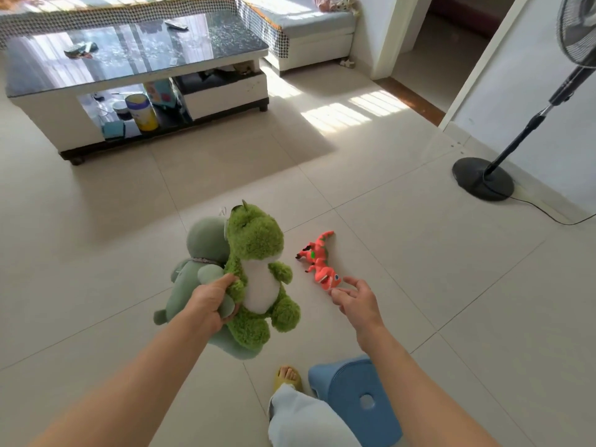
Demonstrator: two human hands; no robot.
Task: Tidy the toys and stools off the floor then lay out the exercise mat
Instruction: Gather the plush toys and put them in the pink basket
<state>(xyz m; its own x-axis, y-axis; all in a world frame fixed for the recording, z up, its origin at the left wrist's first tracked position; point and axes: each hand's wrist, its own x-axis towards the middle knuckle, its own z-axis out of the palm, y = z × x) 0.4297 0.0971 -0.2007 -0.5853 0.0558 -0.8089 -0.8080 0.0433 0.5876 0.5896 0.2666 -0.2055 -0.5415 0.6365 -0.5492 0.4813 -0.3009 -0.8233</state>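
My left hand (211,303) grips two plush toys together above the floor: a bright green fuzzy dinosaur (258,272) with a white belly, and a pale green plush (200,253) behind it. My right hand (358,300) is open with fingers spread, its fingertips right at the head of a red plastic dinosaur (319,261) lying on the tile floor. A blue plastic stool (358,398) with a hole in its seat stands at the bottom, beside my leg and yellow slipper. No exercise mat is in view.
A glass-topped coffee table (135,56) with cans and boxes on its lower shelf stands at the upper left. A sofa (306,24) runs along the back. A standing fan's black base (482,179) and cord sit at the right, next to a doorway.
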